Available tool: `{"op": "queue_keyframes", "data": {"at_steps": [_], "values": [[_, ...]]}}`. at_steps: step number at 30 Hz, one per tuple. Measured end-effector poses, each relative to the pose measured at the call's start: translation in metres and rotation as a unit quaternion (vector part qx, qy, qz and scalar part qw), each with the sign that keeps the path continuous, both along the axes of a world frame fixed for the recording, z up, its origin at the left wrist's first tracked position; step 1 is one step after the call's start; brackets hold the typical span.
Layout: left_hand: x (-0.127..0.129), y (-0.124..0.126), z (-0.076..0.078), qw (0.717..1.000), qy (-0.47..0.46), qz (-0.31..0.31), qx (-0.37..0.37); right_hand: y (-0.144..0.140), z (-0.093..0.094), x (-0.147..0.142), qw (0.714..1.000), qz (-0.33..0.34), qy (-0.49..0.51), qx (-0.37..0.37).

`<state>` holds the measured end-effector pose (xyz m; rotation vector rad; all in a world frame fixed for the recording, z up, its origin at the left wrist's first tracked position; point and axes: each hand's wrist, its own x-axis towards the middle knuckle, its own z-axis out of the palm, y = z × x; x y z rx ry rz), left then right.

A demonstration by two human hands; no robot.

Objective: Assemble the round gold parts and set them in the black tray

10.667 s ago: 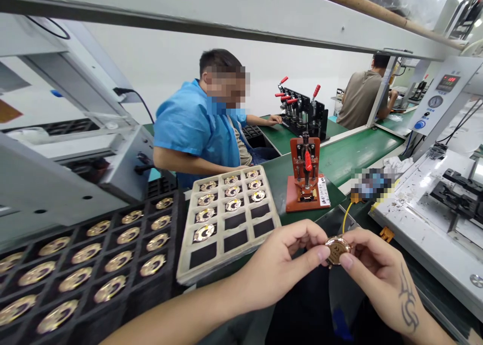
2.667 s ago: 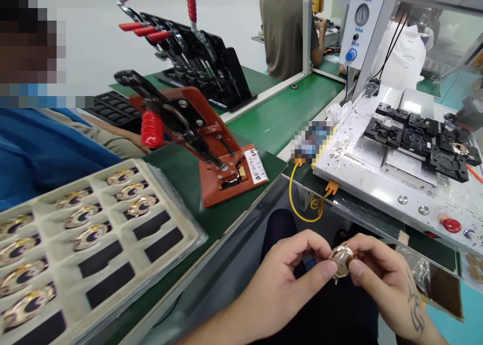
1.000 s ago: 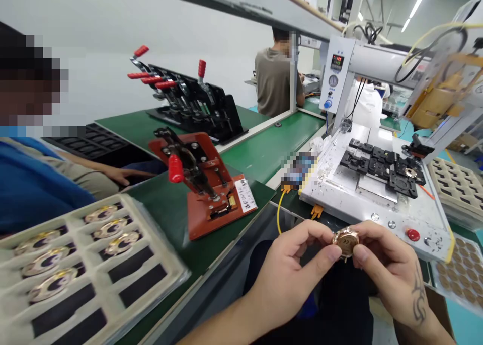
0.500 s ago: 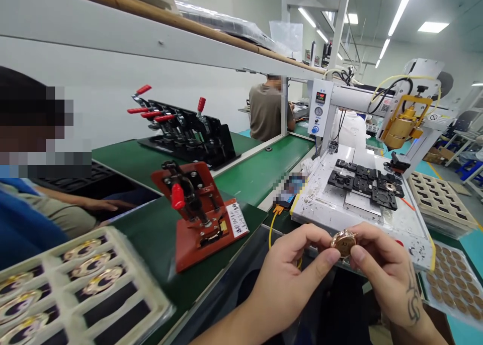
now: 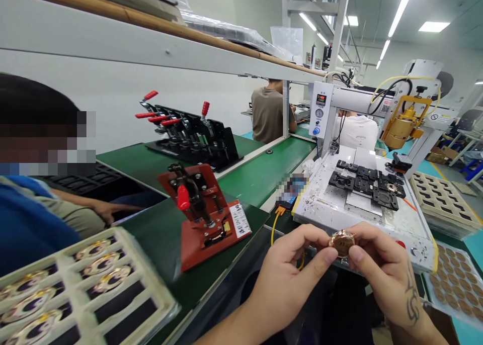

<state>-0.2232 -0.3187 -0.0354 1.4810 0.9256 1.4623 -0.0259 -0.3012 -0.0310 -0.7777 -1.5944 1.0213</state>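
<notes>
Between my two hands is a small round rose-gold watch case (image 5: pixel 342 245), its flat brownish round face turned toward me. My left hand (image 5: pixel 296 272) pinches its left edge between thumb and index finger. From the other side, the thumb and fingers of my right hand (image 5: pixel 385 272) grip the right edge. Both hands hold it in the air, just in front of the white dispensing machine's base (image 5: pixel 324 211). On that base sit black fixture blocks (image 5: pixel 364 179), one with a round metallic part in it. The finer markings on the case are too small to read.
A red toggle-clamp press (image 5: pixel 204 224) stands left of my hands. Nearer is a beige tray (image 5: pixel 166 299) with gold ring-shaped parts. At right lie a sheet of brown discs (image 5: pixel 453 279) and stacked trays (image 5: pixel 445 199). A co-worker (image 5: pixel 30 209) sits at far left.
The view has shifted slightly, so the tray, press and clamps appear a little farther right. My hands keep the same two-sided hold on the watch case, which is tilted slightly differently.
</notes>
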Motion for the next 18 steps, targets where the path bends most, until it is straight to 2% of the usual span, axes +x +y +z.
{"op": "queue_keyframes", "data": {"at_steps": [10,18], "values": [[0.0014,-0.0004,0.0004,0.999,-0.023,-0.015,-0.028,-0.0011,-0.0032,0.0025,1.000,-0.002,-0.010,-0.001],[0.0026,0.0004,0.0024,1.000,-0.001,0.004,0.017,-0.0008,0.0011,0.0007,1.000,0.003,0.006,-0.008]]}}
